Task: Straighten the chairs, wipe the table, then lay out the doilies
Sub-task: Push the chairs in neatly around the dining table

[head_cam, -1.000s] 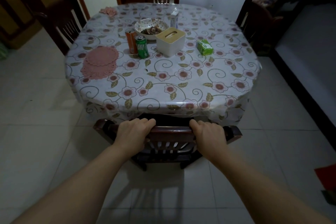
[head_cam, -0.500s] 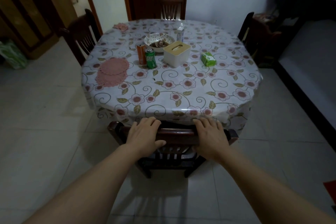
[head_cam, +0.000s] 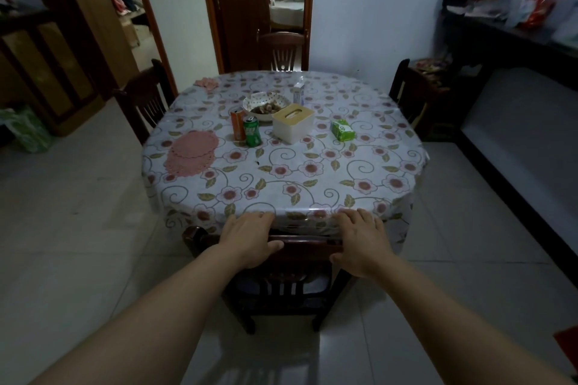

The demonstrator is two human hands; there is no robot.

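Note:
A dark wooden chair (head_cam: 300, 278) stands at the near side of the table (head_cam: 312, 194), its back tucked against the flowered cloth. My left hand (head_cam: 250, 237) and my right hand (head_cam: 362, 244) both rest on the chair's top rail, fingers over it and thumbs on the near side. A stack of pink doilies (head_cam: 191, 153) lies at the table's left side. A crumpled pink cloth (head_cam: 206, 83) sits at the far left edge. Three more chairs stand at the left (head_cam: 144, 100), the far side (head_cam: 281, 50) and the right (head_cam: 406, 94).
On the table stand an orange can (head_cam: 238, 123), a green can (head_cam: 252, 131), a bowl of food (head_cam: 266, 101), a tissue box (head_cam: 292, 122), a green packet (head_cam: 343, 130) and a small carton (head_cam: 299, 92). A bench (head_cam: 519, 147) runs along the right wall.
The chair has slid forward under the table edge with both hands on its rail. My fingers have loosened from a full grip, and the view has tilted up.

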